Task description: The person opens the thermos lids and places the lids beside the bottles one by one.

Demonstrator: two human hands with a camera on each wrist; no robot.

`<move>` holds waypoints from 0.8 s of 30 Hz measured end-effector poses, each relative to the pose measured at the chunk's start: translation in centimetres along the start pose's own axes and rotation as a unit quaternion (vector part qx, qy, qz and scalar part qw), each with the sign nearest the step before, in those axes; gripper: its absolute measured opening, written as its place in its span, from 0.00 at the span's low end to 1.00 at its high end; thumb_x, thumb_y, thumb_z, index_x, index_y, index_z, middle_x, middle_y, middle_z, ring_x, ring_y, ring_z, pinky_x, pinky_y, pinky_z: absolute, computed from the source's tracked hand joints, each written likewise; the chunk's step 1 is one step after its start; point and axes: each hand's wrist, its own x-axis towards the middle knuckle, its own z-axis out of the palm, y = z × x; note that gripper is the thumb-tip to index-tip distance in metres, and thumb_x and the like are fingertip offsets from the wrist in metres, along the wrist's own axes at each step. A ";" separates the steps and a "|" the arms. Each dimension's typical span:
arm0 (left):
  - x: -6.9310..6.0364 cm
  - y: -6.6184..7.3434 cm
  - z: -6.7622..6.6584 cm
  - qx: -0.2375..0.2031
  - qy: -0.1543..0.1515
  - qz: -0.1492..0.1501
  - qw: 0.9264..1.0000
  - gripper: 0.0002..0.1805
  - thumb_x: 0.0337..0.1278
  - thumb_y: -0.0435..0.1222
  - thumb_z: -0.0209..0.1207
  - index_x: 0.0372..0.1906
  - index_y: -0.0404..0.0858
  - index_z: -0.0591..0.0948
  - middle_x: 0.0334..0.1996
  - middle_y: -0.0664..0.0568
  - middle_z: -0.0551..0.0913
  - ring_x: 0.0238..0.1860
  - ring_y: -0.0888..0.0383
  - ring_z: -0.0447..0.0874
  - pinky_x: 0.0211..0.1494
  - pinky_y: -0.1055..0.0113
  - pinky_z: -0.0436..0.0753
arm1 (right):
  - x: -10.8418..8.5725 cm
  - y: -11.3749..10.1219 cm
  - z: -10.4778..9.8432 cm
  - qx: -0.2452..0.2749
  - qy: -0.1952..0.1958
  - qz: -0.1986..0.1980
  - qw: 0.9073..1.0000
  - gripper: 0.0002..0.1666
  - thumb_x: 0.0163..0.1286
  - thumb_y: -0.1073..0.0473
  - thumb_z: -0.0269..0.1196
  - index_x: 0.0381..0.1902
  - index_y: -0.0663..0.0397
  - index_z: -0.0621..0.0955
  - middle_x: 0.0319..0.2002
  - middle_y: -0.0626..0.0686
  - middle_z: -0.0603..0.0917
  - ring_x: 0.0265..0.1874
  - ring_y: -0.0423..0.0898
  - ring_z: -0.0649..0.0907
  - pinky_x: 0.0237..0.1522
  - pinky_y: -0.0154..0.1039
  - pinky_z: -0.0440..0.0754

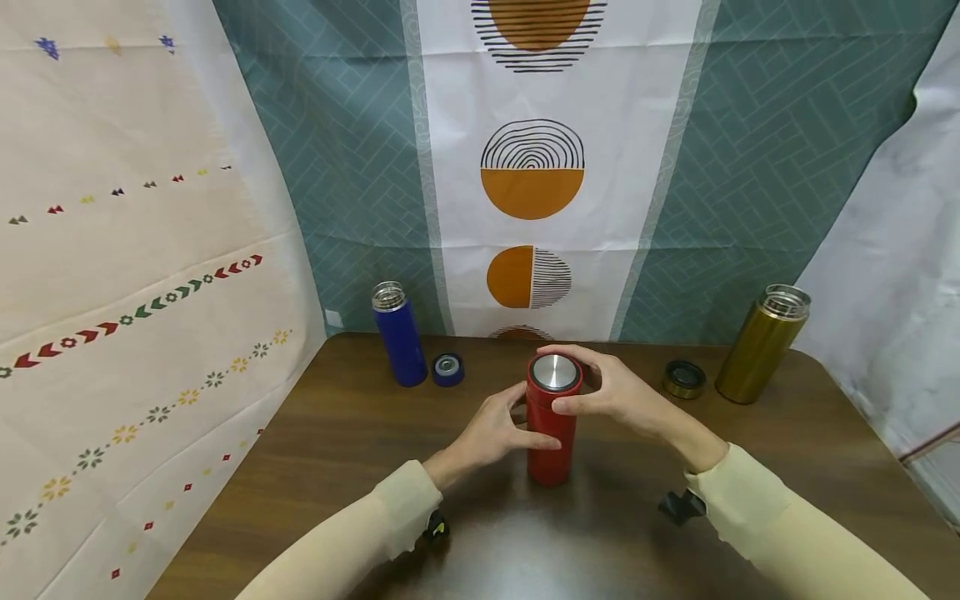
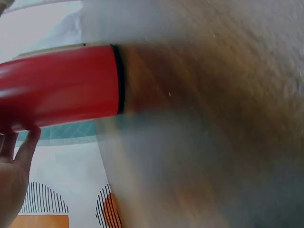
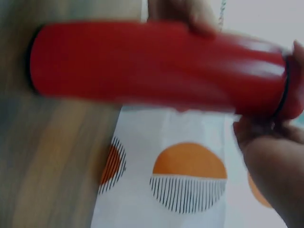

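A red thermos bottle (image 1: 551, 454) is upright over the middle of the table, its red lid (image 1: 555, 372) with a silver disc on top. My left hand (image 1: 487, 432) grips the body from the left, thumb across the front. From the right, my right hand (image 1: 621, 392) holds the lid between thumb and fingers. A dark seam between lid and body shows in the right wrist view, where the bottle (image 3: 142, 64) lies across the picture. Whether the base touches the table I cannot tell.
Behind on the left stand an uncapped blue bottle (image 1: 401, 342) and its blue lid (image 1: 447, 369). An uncapped gold bottle (image 1: 761, 350) is at the back right of the wooden table (image 1: 315, 467), beside its lid (image 1: 683, 379). Patterned cloth (image 1: 360, 167) hangs along the back.
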 end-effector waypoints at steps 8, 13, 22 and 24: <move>0.5 -0.2 0.4 -0.028 -0.005 -0.021 0.999 0.43 0.55 0.46 0.76 0.74 0.56 0.69 0.67 0.63 0.78 0.66 0.58 0.79 0.68 0.56 0.79 | 0.3 -0.4 1.5 -0.075 0.093 0.012 0.993 0.38 0.58 0.56 0.80 0.66 0.48 0.79 0.56 0.53 0.85 0.51 0.52 0.84 0.57 0.47 0.84; 0.5 -0.3 0.1 -0.013 -0.015 -0.024 1.000 0.37 0.55 0.47 0.76 0.70 0.54 0.76 0.63 0.63 0.82 0.63 0.60 0.81 0.68 0.52 0.78 | 0.6 -0.3 1.2 -0.075 0.087 0.012 0.993 0.37 0.55 0.57 0.81 0.63 0.44 0.82 0.53 0.51 0.87 0.49 0.53 0.85 0.54 0.45 0.85; 0.5 -0.5 -0.3 -0.013 -0.042 -0.020 0.999 0.34 0.53 0.44 0.77 0.66 0.48 0.79 0.57 0.62 0.86 0.57 0.62 0.84 0.63 0.61 0.82 | 1.1 0.7 -0.1 0.020 -0.020 -0.015 0.999 0.37 0.59 0.65 0.77 0.66 0.54 0.79 0.60 0.57 0.85 0.55 0.57 0.84 0.57 0.48 0.85; 0.4 -0.5 -0.2 -0.013 -0.043 -0.023 0.999 0.34 0.53 0.45 0.77 0.67 0.48 0.79 0.57 0.63 0.86 0.57 0.63 0.84 0.63 0.62 0.82 | 1.1 0.8 -0.3 0.026 -0.036 -0.017 0.999 0.37 0.60 0.65 0.76 0.68 0.55 0.77 0.61 0.59 0.83 0.56 0.57 0.83 0.57 0.47 0.85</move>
